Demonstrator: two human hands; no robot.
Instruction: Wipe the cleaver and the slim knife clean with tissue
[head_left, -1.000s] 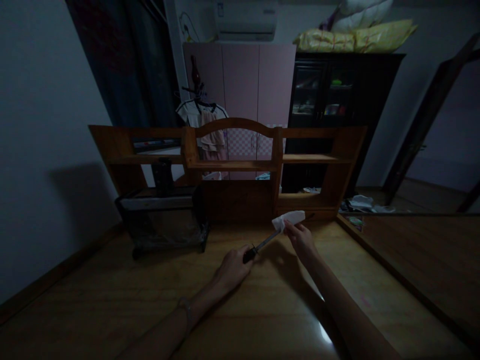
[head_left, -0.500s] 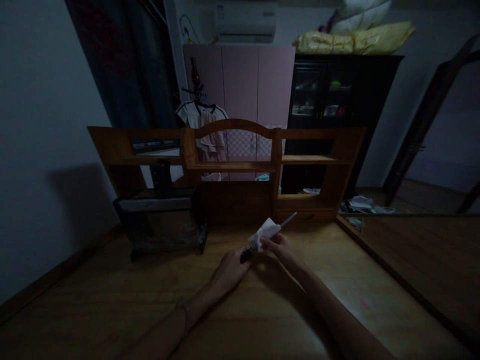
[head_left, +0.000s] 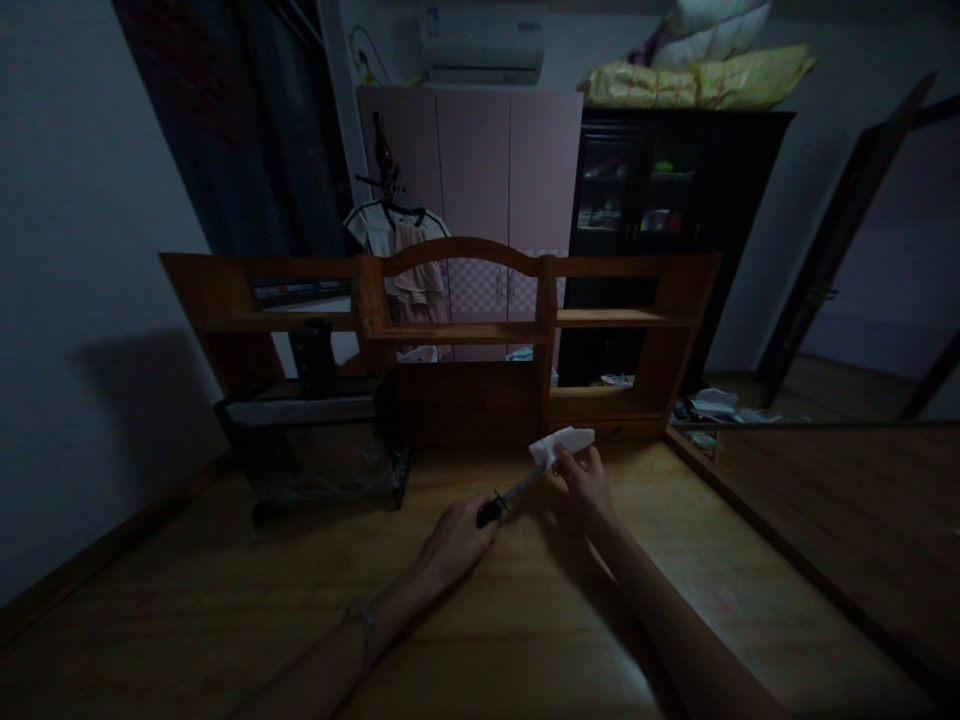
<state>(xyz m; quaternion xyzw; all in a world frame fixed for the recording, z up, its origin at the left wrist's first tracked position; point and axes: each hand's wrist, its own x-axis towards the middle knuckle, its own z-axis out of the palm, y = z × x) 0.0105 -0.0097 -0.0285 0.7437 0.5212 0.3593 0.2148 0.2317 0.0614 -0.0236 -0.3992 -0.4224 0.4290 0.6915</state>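
My left hand (head_left: 463,535) is closed around the black handle of a slim knife (head_left: 517,489), which has a small guard where the metal begins. The blade points away and to the right, over the desk. Folded around its far end is a white tissue (head_left: 564,444), which hides the tip. My right hand (head_left: 585,487) pinches this tissue between thumb and fingers from the right side. Bare metal shows between the guard and the tissue.
A wooden desk (head_left: 465,620) lies under my hands, with a wooden shelf unit (head_left: 465,333) along its far side. To the left stands a dark glass-fronted box (head_left: 311,460) with a black object on top. A raised edge (head_left: 757,510) borders the desk at right.
My right hand has slid the tissue along the blade, away from the handle toward the tip. My left hand keeps its grip on the handle. The view has shifted slightly.
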